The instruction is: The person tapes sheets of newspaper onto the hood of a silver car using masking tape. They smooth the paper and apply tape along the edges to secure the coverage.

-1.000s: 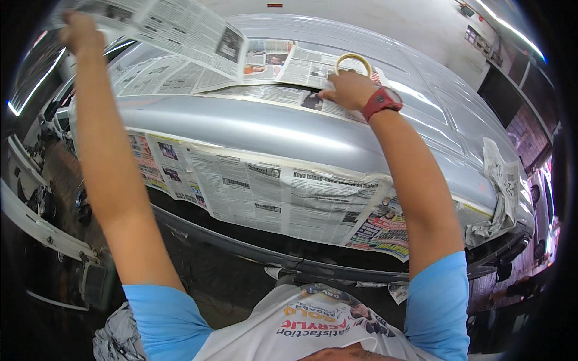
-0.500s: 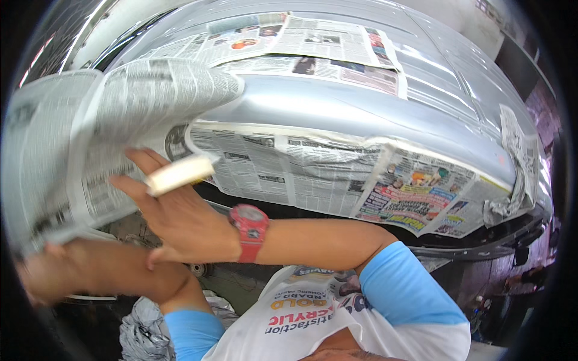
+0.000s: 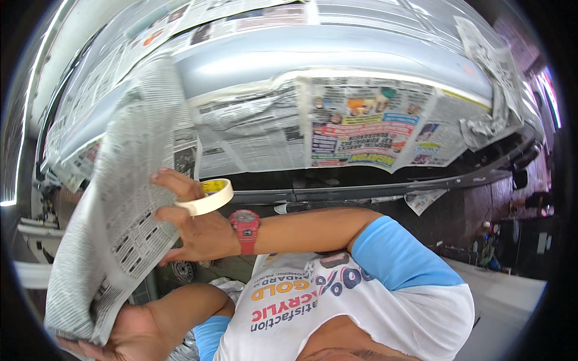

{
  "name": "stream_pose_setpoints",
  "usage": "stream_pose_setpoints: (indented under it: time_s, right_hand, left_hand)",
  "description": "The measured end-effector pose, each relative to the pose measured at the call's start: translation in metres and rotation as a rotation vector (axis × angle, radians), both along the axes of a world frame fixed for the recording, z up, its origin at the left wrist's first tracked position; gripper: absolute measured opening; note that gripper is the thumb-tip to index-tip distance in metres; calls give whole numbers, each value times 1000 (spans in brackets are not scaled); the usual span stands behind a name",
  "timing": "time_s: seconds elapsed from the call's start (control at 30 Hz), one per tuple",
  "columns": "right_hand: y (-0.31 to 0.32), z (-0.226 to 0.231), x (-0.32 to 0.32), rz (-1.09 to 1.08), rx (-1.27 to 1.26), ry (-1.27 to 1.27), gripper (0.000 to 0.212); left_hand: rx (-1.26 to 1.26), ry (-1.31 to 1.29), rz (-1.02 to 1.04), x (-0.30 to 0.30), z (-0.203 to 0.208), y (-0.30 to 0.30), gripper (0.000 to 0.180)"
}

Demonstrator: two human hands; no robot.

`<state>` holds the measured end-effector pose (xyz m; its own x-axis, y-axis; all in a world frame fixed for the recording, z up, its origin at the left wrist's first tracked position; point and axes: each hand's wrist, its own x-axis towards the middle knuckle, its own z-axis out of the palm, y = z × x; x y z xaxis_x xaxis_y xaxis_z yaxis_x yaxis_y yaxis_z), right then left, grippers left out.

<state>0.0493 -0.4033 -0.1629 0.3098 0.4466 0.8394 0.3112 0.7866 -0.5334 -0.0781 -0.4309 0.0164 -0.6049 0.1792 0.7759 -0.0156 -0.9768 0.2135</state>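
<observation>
Both your hands have come off the car panel [image 3: 373, 51]: your left hand [image 3: 129, 334] grips the newspaper sheet [image 3: 120, 222] low, while your right hand [image 3: 195, 231], tape roll [image 3: 211, 195] ringing its fingers, pinches its edge.

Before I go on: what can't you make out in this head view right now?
- Left hand: its fingers are hidden behind the newspaper sheet and cut by the lower edge.
- Tape roll: partly covered by the right hand; its loose end cannot be seen.
- Car body: much of it lies under taped newspapers.
- Far right: small things too dark and small to identify.
</observation>
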Motion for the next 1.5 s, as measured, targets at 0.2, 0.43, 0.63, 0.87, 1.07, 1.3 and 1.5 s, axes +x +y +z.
stream_pose_setpoints:
  time_s: [0.2,0.43,0.63,0.87,1.07,1.3,1.5]
  right_hand:
    - [-19,54,65,-149,56,35,35]
    - [-169,90,205,420,-512,-361,23]
    - [-262,82,257,-304,-820,-628,18]
    - [-312,17,325,-845,-1071,-407,23]
    - [-336,-32,337,-1420,-905,-476,45]
    - [-310,-36,217,-362,-648,457,71]
    - [-296,-67,194,-137,-651,522,80]
  left_hand:
    - [91,-107,136,77,13,-34,45]
    - [-19,783,635,7,3,-5,43]
    - [-196,1457,364,20,-15,24,42]
    - [-92,1633,-50,150,-48,71,19]
    - [-594,1609,-650,211,-78,71,16]
    - [-117,1604,-896,261,-128,31,11]
    - [-176,1803,-1097,281,-155,-36,22]
